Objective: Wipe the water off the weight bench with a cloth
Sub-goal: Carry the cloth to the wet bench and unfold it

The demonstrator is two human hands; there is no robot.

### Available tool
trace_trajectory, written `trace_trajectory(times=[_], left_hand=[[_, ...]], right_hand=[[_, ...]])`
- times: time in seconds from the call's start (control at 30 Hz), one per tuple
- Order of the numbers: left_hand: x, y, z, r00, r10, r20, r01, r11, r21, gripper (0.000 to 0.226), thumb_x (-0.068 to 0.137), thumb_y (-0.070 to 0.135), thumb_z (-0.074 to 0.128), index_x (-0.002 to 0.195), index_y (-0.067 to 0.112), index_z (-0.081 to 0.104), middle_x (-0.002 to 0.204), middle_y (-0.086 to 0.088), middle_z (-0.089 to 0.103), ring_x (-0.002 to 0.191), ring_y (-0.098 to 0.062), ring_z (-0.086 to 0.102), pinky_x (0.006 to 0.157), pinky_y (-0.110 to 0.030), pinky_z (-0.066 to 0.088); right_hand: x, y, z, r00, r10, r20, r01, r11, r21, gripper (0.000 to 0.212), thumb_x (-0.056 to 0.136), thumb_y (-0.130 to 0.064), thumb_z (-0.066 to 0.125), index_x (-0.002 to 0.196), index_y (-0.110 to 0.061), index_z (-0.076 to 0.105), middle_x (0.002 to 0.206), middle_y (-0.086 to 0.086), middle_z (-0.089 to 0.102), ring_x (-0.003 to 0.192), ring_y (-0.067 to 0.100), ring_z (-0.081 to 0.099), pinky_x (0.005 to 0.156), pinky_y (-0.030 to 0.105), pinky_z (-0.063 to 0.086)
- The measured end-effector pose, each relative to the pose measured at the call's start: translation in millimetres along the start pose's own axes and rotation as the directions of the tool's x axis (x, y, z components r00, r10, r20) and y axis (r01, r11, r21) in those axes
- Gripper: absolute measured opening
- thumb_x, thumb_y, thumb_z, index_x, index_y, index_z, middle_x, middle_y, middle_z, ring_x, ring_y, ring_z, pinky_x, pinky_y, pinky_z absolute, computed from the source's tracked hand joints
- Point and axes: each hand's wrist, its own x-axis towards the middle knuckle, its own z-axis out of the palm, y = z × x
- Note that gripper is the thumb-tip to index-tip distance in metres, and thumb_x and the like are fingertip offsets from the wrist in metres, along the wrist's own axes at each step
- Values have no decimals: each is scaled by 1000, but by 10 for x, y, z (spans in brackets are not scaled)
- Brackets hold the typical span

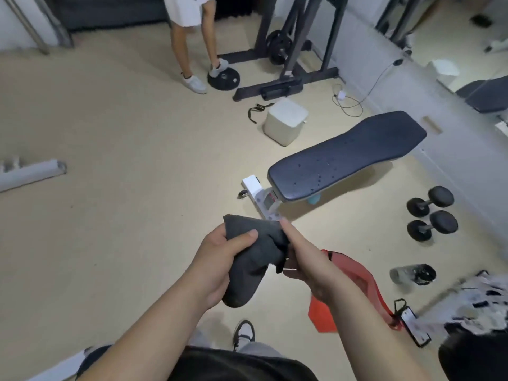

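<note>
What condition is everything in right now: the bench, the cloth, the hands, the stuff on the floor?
weight bench: flat, pad dotted with water drops, not yet wiped.
cloth: bunched up, held in the air, away from the bench.
left hand: grips the cloth.
right hand: holds the cloth's other end.
dumbbells: two, lying on the floor beside the bench.
bottle: lying on its side on the floor.
</note>
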Motion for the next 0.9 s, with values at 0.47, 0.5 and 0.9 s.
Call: trace_trajectory(times=[0.47,0.5,0.9], left_hand=[[2363,1693,33,928,-273,252,260,962,86,30,96,19,54,124,12,64,124,-18,71,116,-35,67,104,-47,45],[2529,1877,50,916,-300,266,280,953,112,32,96,18,53,126,11,63,124,-18,71,115,-35,67,103,-47,46],[3866,2804,1522,611,-611,502,383,784,489,40,98,20,49,135,8,60,128,-20,69,117,-37,66,97,-47,50]], right_hand=[[1775,-1373,-261,951,29,-308,102,911,400,54,84,-63,73,124,-27,70,107,-18,74,95,5,68,99,40,55],[1873,-1522,-260,957,96,-272,37,895,445,48,84,-67,69,113,-28,74,103,-17,74,95,7,67,102,41,53],[2231,-2229,-1009,841,163,-515,349,564,749,63,85,-73,55,127,-30,74,126,-3,77,124,18,68,118,49,42]])
